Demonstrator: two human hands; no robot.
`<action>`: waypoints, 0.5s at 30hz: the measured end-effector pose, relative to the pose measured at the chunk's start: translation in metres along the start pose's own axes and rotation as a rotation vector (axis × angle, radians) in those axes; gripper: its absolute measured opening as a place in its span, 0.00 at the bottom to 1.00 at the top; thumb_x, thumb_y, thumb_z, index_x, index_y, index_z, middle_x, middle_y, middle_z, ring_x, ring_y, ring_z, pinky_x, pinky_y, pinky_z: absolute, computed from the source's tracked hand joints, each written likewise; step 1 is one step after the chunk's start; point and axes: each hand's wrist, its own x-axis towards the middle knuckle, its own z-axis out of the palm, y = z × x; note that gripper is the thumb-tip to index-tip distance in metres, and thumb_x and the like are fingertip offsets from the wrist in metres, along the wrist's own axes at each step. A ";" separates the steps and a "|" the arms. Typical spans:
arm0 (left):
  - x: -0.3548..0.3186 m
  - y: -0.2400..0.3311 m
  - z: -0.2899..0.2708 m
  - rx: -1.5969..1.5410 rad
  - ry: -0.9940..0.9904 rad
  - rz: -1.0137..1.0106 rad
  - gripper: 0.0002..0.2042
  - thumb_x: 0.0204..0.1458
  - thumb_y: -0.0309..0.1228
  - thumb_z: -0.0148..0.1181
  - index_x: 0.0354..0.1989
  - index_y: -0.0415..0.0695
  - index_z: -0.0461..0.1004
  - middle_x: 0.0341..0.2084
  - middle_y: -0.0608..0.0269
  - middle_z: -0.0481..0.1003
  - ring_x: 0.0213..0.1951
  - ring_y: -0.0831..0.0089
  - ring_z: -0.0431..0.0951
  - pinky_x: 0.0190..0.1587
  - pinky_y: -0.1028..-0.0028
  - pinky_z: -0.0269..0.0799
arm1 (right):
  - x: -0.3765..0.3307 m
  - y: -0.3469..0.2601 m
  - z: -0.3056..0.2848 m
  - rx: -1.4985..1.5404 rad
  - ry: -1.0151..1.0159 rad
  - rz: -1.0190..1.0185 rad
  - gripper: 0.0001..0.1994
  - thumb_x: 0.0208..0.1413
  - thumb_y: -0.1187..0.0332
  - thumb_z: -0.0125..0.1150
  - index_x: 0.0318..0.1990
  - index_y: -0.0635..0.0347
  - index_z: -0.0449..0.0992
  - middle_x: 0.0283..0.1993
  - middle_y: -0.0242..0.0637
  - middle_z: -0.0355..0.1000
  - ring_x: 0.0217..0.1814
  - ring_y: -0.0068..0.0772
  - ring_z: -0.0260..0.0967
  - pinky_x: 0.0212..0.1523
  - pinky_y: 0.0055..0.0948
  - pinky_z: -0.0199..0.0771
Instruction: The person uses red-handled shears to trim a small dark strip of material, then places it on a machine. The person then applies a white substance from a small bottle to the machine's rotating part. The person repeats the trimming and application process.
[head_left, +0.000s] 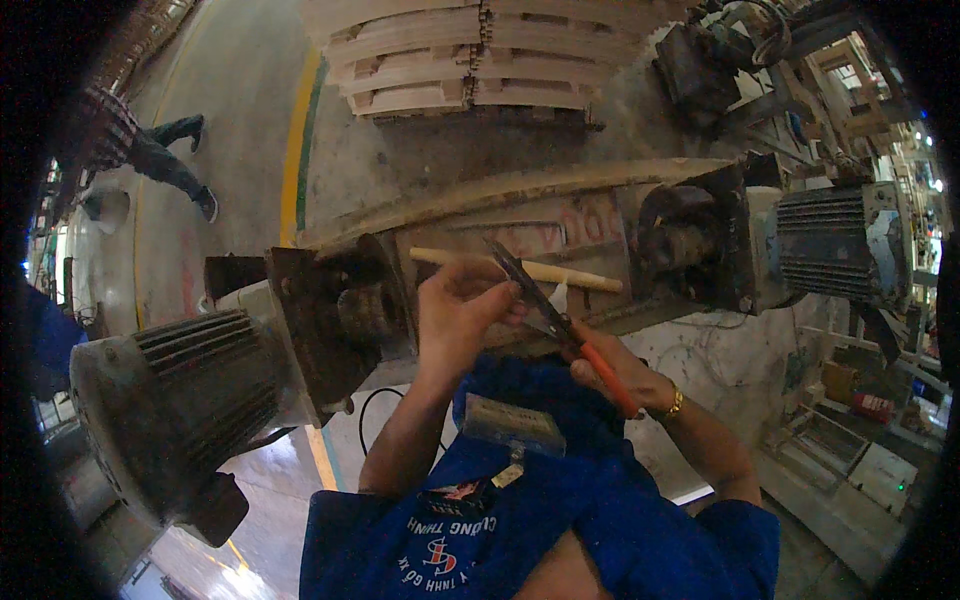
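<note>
My right hand (630,370) is closed round the orange handle of a long hand tool (597,362). Its dark, narrow front end slants up and left, past the fingertips of my left hand (462,305). The left fingers are bent together in a pinch beside the dark part; what they hold, if anything, is too small to make out. A small whitish piece (560,297) shows just right of the tool. Behind both hands a pale wooden rod (575,274) lies across the machine frame, partly hidden by my left hand and the tool.
A large grey motor (190,390) juts out at the left, another motor (835,245) at the right. Beyond the machine frame (480,200) stand stacked wooden pallets (420,60). At the far left a person (165,150) is walking on the floor. A black cable (368,410) loops near my left forearm.
</note>
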 end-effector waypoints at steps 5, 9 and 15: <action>-0.001 0.001 -0.002 -0.044 0.000 -0.027 0.08 0.42 0.21 0.58 0.31 0.34 0.68 0.22 0.56 0.73 0.22 0.71 0.75 0.25 0.77 0.73 | 0.003 0.008 0.006 0.044 0.066 -0.047 0.26 0.50 0.47 0.48 0.45 0.63 0.59 0.32 0.34 0.60 0.33 0.27 0.55 0.35 0.26 0.58; 0.000 0.004 -0.002 -0.039 0.011 -0.054 0.08 0.41 0.21 0.58 0.31 0.34 0.68 0.22 0.56 0.73 0.22 0.71 0.75 0.25 0.76 0.73 | 0.003 0.008 0.004 0.038 0.062 -0.060 0.26 0.49 0.43 0.46 0.39 0.62 0.62 0.29 0.31 0.58 0.31 0.23 0.53 0.31 0.22 0.56; 0.000 0.002 -0.002 -0.041 0.000 -0.069 0.08 0.41 0.21 0.58 0.31 0.34 0.68 0.22 0.56 0.73 0.22 0.72 0.75 0.25 0.77 0.73 | 0.004 0.012 0.008 0.024 0.131 -0.100 0.28 0.49 0.42 0.45 0.42 0.62 0.63 0.28 0.30 0.58 0.28 0.22 0.54 0.28 0.22 0.56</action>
